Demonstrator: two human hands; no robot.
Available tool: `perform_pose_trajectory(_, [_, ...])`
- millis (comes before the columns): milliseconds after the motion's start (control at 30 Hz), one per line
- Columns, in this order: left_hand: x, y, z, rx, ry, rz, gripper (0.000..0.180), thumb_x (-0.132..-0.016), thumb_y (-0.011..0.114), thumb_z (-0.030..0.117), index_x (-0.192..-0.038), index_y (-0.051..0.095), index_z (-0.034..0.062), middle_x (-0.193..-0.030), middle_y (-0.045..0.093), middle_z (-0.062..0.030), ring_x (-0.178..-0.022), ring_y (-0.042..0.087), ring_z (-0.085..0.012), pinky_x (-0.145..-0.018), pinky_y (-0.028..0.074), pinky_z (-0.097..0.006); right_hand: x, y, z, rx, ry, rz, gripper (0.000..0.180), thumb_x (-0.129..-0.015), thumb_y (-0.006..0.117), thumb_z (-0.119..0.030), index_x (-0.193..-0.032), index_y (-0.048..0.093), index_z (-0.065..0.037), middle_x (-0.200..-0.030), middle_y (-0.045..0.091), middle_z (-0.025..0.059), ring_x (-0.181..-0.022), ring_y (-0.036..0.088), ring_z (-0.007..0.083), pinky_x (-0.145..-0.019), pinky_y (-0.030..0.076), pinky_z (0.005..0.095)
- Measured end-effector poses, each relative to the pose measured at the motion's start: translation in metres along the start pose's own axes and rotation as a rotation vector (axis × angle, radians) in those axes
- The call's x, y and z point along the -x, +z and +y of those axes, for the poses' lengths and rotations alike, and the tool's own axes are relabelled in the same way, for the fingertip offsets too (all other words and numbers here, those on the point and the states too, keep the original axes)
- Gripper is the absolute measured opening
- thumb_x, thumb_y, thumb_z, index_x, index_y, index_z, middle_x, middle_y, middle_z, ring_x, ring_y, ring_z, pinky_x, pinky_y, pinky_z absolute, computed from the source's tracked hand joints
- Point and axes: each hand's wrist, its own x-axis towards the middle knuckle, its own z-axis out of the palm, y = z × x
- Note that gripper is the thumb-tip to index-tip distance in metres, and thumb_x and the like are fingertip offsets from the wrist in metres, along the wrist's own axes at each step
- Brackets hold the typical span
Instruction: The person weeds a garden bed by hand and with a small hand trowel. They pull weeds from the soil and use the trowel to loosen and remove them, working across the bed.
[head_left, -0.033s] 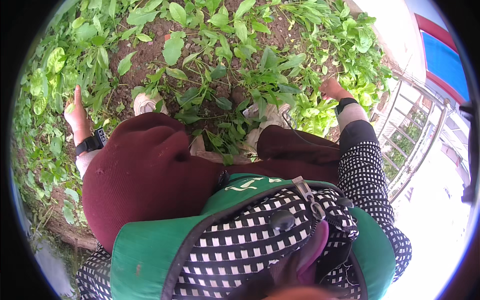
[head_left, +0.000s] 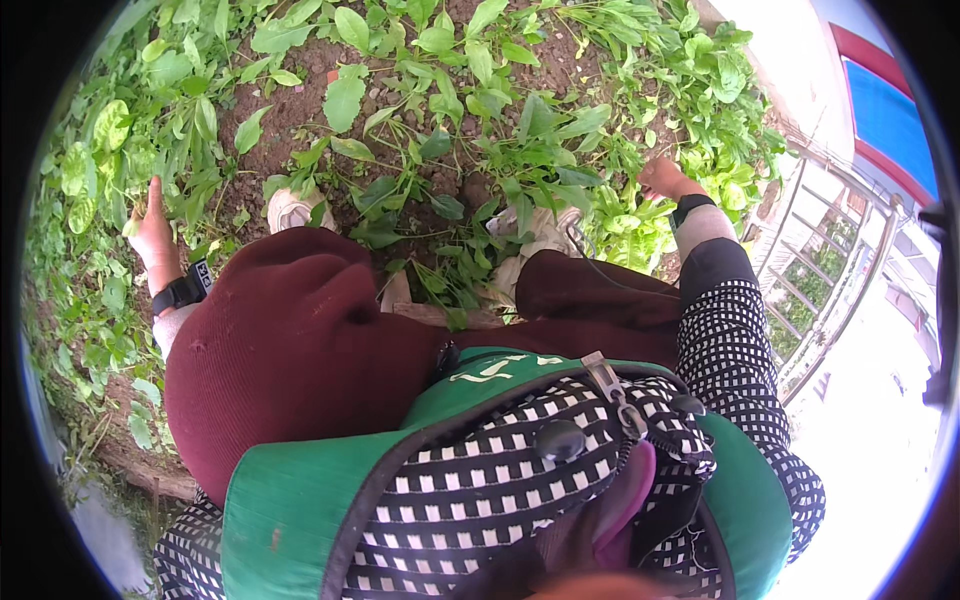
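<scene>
Leafy green plants [head_left: 520, 160] grow in bare brown soil [head_left: 290, 110] ahead of the crouching person. The left hand [head_left: 152, 232] stands among the leaves at the far left, fingers straight and together, gripping nothing. The right hand [head_left: 665, 180] reaches into the plants at right; its fingers are hidden by leaves, so their grip cannot be told. Two pale shoes [head_left: 292, 208] rest on the soil between the hands

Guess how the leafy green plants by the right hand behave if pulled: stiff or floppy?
Probably floppy: the leafy plants by the right hand have thin stems and broad soft leaves. Likely light, and apt to tear. Loose-looking soil may let the roots slip out.
</scene>
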Motion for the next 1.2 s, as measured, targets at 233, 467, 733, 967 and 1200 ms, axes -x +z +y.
perform_pose_trajectory(233, [0.005,-0.035,0.014,0.191,-0.071,0.04,0.024,-0.076,0.066,0.025,-0.081,0.058,0.0032,-0.05,0.049,0.0016,-0.036,0.037,-0.0063,-0.034,0.027,-0.024,-0.026,0.039,-0.05,0.247,-0.357,0.195,0.028,-0.078,0.058,-0.026,-0.089,0.06,0.0,-0.09,0.062,0.0191,-0.086,0.06,0.0293,-0.077,0.047,0.0367])
perform_pose_trajectory(467, [-0.006,-0.04,-0.002,0.006,0.044,0.009,0.032,-0.076,0.066,0.025,-0.097,0.057,0.0014,-0.056,0.054,-0.0022,-0.039,0.043,-0.0077,-0.035,0.034,-0.023,-0.044,0.022,-0.108,-0.326,-0.858,0.554,0.049,-0.079,0.059,-0.013,-0.125,0.041,-0.013,-0.11,0.057,0.0143,-0.092,0.058,0.0245,-0.082,0.046,0.0318])
perform_pose_trajectory(733, [0.005,-0.029,-0.007,0.005,0.168,-0.076,0.032,-0.078,0.063,0.023,-0.102,0.057,0.0031,-0.062,0.059,-0.0047,-0.043,0.046,-0.0077,-0.038,0.035,-0.023,-0.004,-0.022,-0.06,-0.424,-0.3,0.169,0.014,-0.079,0.058,-0.014,-0.087,0.063,-0.003,-0.074,0.064,0.0085,-0.06,0.06,0.0162,-0.061,0.05,0.0261])
perform_pose_trajectory(967, [0.008,-0.013,0.0,0.087,0.109,-0.097,0.03,-0.076,0.065,0.024,-0.096,0.057,0.0022,-0.061,0.059,-0.0065,-0.039,0.044,-0.009,-0.035,0.032,-0.023,0.0,0.088,-0.082,0.452,-0.677,0.079,0.009,-0.076,0.05,-0.006,-0.078,0.056,0.0,-0.079,0.061,0.0174,-0.071,0.062,0.0282,-0.061,0.049,0.0341])
perform_pose_trajectory(1200, [0.021,-0.007,0.016,0.036,0.2,-0.225,0.026,-0.079,0.062,0.019,-0.098,0.058,0.0016,-0.074,0.062,-0.0105,-0.05,0.053,-0.0125,-0.045,0.041,-0.025,-0.004,0.171,-0.109,0.316,-0.964,0.211,0.015,-0.079,0.046,-0.011,-0.089,0.055,-0.002,-0.085,0.058,0.0189,-0.081,0.056,0.0337,-0.072,0.046,0.039])
